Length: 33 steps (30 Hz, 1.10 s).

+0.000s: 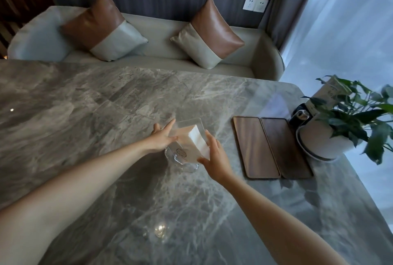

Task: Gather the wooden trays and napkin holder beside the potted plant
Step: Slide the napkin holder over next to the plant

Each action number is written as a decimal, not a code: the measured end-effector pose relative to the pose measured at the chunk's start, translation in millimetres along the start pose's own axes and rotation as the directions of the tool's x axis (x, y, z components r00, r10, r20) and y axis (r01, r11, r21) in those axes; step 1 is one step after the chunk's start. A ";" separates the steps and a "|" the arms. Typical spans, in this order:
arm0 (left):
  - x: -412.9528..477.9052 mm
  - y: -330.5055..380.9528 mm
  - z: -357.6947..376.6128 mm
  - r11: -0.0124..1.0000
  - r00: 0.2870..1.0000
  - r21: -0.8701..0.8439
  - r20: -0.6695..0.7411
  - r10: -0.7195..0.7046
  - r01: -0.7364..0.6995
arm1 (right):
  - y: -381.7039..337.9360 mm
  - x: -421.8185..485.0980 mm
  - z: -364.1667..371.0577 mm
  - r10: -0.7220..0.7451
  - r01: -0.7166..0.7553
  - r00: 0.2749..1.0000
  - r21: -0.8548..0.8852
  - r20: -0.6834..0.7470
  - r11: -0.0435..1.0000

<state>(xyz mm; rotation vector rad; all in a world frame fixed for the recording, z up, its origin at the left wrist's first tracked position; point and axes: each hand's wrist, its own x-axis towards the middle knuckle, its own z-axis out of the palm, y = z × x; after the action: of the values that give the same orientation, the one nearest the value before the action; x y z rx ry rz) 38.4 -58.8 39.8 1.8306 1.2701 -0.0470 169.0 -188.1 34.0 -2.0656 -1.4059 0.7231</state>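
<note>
A clear napkin holder [187, 147] with white napkins stands tilted on the grey marble table [106, 105], near its middle. My left hand [160, 139] presses its left side and my right hand [214, 154] grips its right side. Two dark wooden trays, the left tray [255, 147] and the right tray [287, 147], lie flat side by side to the right of the holder. Just past them sits the potted plant [348, 116] in a white pot [316, 139] at the table's right edge.
A small black and chrome item [301, 116] stands behind the trays, next to the pot. Beyond the table's far edge is a beige sofa [170, 56] with two brown and grey cushions. A window fills the right side.
</note>
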 end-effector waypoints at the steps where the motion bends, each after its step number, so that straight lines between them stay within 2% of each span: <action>1: -3.8 4.1 5.5 1.000 1.000 0.004 0.000 0.011 -0.011 | 3.7 -6.2 -3.8 0.013 -0.013 1.000 0.008 -0.003 1.000; 8: -18.8 50.7 38.6 0.992 0.995 0.079 0.012 0.099 -0.099 | 34.3 -41.8 -46.3 0.046 -0.044 0.993 0.025 -0.108 0.999; 15: -33.1 127.7 79.2 0.954 0.961 0.114 0.050 0.271 -0.276 | 70.6 -80.2 -112.0 0.067 -0.058 0.958 0.042 -0.279 0.997; 23: -47.1 218.7 150.1 0.889 0.894 0.133 0.174 0.414 -0.437 | 125.9 -140.4 -185.2 0.145 -0.145 0.890 0.033 -0.432 0.989; 33: -57.0 291.5 256.5 0.829 0.798 0.106 0.362 0.482 -0.550 | 207.4 -209.4 -228.3 0.301 -0.280 0.773 0.126 -0.559 0.952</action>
<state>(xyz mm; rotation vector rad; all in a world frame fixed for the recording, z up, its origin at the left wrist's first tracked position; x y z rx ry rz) 344.6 -298.2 94.4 2.1921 0.5168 -0.1737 396.0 -479.9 82.1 -2.2378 -0.7345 0.1871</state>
